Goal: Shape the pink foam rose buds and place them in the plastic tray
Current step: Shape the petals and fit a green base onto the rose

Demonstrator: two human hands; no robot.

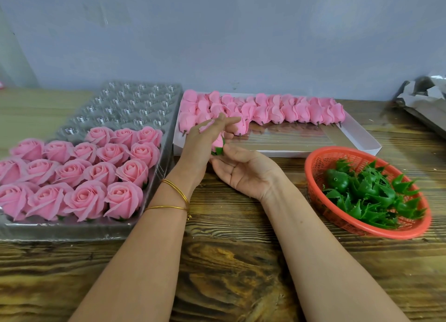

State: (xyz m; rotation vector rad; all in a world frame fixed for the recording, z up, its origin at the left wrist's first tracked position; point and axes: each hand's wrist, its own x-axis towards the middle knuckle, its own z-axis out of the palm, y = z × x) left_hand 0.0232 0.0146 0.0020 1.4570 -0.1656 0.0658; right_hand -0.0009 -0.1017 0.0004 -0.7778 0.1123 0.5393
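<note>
Rose bud [218,142] is held mid-table, green calyx [219,150] down, axis roughly upright. Left hand [205,138] cups it; right hand [241,169] palm-up, thumb on calyx, pinch unclear. Plastic tray [135,104] lies left, nearer left hand.

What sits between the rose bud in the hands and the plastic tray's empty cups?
Nothing visible. The rose bud, held between the left hand and right hand just right of the plastic tray, has open air to the empty cups at the far end; finished roses fill only the nearer rows.
</note>
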